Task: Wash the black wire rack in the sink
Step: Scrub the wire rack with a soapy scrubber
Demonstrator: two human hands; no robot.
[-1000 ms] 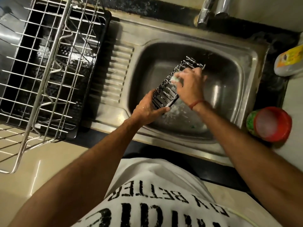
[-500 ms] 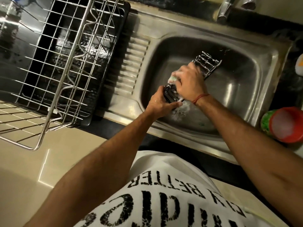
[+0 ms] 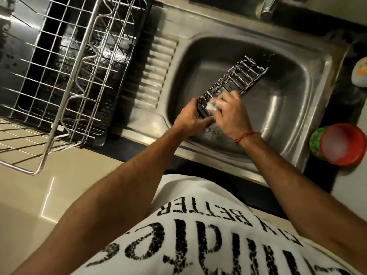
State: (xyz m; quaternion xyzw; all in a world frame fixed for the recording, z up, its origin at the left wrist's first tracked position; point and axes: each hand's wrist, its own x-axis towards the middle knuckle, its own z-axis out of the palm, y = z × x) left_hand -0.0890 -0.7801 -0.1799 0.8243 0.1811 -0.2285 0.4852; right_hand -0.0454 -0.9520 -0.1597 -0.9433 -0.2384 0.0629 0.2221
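Black wire rack slanting near-left to far-right, near end in left hand's curled grip.

we see only one view, from a head-worn camera looking steeply down, close over the sink (wide-angle, so edges bend); the dish drainer lies at left, our own shirt along the bottom edge.

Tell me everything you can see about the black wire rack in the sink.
The black wire rack is a long, narrow frame of thin dark wires with upright dividers, coated in white soap foam. It lies diagonally, tilted inside the steel sink, its far end pointing up and right. The left hand grips its near end, while the right hand presses a soapy sponge against the same end.
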